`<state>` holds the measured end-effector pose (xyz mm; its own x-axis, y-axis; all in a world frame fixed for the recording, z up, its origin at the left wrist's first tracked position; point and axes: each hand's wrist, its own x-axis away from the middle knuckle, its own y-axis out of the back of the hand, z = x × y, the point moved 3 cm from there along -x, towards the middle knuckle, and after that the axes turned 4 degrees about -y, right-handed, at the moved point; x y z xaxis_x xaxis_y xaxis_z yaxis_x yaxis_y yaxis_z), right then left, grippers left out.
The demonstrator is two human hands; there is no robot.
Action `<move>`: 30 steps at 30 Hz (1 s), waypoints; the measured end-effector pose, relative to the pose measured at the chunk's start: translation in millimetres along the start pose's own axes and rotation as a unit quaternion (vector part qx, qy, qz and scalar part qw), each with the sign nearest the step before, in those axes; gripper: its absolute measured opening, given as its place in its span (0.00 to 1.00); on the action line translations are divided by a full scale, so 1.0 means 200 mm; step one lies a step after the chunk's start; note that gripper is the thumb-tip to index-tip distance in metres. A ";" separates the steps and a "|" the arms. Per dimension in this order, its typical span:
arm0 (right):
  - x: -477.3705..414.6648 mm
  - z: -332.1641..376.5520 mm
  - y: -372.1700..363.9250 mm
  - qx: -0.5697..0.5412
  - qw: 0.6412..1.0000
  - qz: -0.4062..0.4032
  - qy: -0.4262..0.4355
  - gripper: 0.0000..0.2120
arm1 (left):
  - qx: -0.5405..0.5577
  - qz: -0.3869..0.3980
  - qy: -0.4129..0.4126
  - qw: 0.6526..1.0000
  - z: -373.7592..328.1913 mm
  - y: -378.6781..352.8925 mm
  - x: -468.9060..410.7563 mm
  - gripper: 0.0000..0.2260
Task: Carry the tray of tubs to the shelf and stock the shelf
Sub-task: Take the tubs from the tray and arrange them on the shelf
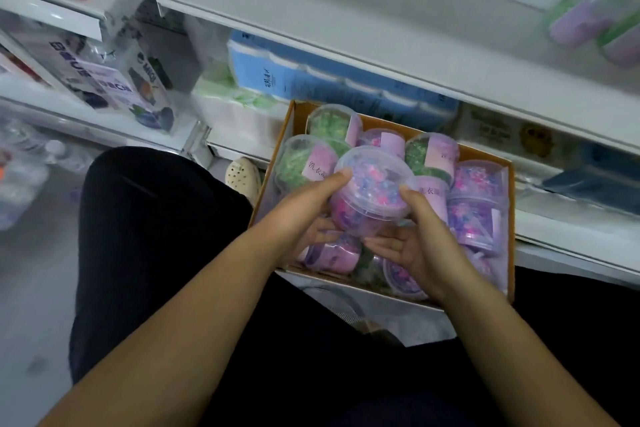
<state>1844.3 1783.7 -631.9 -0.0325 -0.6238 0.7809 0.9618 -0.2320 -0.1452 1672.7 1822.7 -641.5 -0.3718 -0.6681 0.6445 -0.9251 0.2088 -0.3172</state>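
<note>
Just above the cardboard tray (510,218), which sat before the shelving crowded with green and purple tubs, the left hand (304,215) and right hand (415,246) together gripped one lidded purple tub (370,191), so carrying looked done, with stocking the white shelf (346,10) above the tray mostly ahead.

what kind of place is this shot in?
Most likely a retail shop aisle: white tiered shelves, packaged goods such as blue tissue packs, and a cardboard tray of labelled tubs, one tub held by the left hand and right hand.
</note>
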 end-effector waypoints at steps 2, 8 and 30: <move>0.03 0.01 -0.01 0.029 1.000 0.002 -0.007 0.28 | 0.022 -0.020 -0.020 0.999 -0.03 0.00 -0.03 0.17; 0.17 0.12 0.04 0.280 0.919 -0.148 0.233 0.32 | 0.047 -0.075 0.024 0.996 -0.05 0.02 -0.05 0.28; 0.08 1.23 0.12 0.441 0.691 -0.325 0.472 0.19 | -0.543 -0.145 -0.378 0.736 -1.04 -0.03 -0.48 0.22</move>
<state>1932.7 1951.5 -473.7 -0.2981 -0.9070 -0.2975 0.4379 -0.4069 0.8017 1698.0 2033.5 -556.4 -0.3778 -0.9173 -0.1257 -0.6259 0.1530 0.7647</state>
